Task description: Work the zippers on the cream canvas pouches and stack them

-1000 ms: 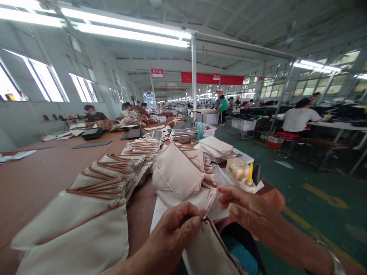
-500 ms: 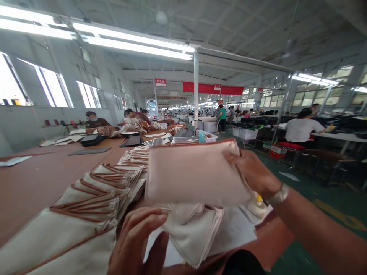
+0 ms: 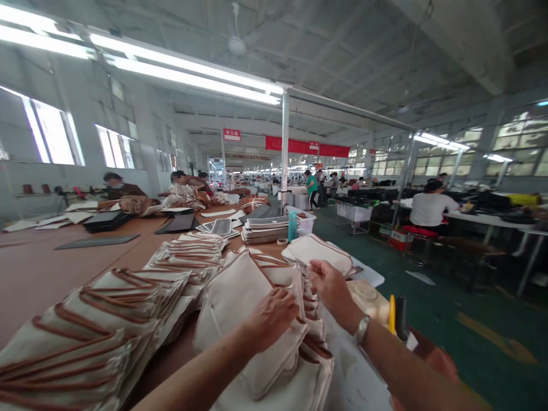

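My left hand [image 3: 274,317] is over a pile of cream fabric pieces with brown edging, its fingers curled at the edge of the top fabric piece [image 3: 233,294]. Beyond it, my right hand [image 3: 331,285] has its fingers bent in, close to the near edge of a flat stack of cream pieces [image 3: 319,251]. What lies between those right fingertips, if anything, is hidden. More brown-edged pieces [image 3: 306,337] overlap beneath and beside my left hand.
A long fanned row of cream pieces [image 3: 98,319] covers the brown table [image 3: 34,257] on the left. By my right forearm stand a whitish container [image 3: 369,299] and a yellow-handled tool [image 3: 391,314]. A teal bottle [image 3: 292,225] stands further back. People sit working beyond.
The cream piece that my right hand held up in front is no longer raised. My left hand has moved forward from open to curled on the pile. The view has turned slightly right.
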Action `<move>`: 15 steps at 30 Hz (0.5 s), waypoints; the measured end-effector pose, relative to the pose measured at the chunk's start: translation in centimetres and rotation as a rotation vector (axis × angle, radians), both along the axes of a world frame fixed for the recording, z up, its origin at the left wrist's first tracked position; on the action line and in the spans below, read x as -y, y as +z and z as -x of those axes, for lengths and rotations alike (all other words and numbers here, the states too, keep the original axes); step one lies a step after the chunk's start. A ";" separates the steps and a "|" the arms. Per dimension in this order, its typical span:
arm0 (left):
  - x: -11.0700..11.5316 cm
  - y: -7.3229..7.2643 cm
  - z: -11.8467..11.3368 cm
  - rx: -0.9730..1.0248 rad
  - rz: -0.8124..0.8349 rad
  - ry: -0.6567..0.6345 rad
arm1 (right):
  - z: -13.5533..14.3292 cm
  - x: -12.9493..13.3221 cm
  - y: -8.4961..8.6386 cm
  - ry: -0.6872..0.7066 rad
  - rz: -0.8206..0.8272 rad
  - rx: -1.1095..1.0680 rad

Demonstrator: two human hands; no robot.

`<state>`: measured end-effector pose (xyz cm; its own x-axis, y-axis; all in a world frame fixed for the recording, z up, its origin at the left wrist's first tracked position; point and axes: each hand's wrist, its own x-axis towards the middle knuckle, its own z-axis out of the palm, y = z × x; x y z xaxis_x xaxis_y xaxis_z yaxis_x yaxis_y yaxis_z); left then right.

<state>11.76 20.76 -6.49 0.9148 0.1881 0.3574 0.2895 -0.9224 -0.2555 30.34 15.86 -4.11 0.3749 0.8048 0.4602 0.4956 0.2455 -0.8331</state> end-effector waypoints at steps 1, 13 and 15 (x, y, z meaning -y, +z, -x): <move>-0.1 -0.2 -0.3 -0.005 -0.027 -0.020 | 0.7 0.1 -0.5 0.052 -0.002 -0.035; 2.4 -2.0 10.2 0.448 -0.103 0.063 | 6.1 -2.7 -4.1 0.480 0.196 0.060; 2.6 -0.7 12.7 0.543 0.017 0.166 | 6.7 -2.7 -5.2 0.489 0.202 0.185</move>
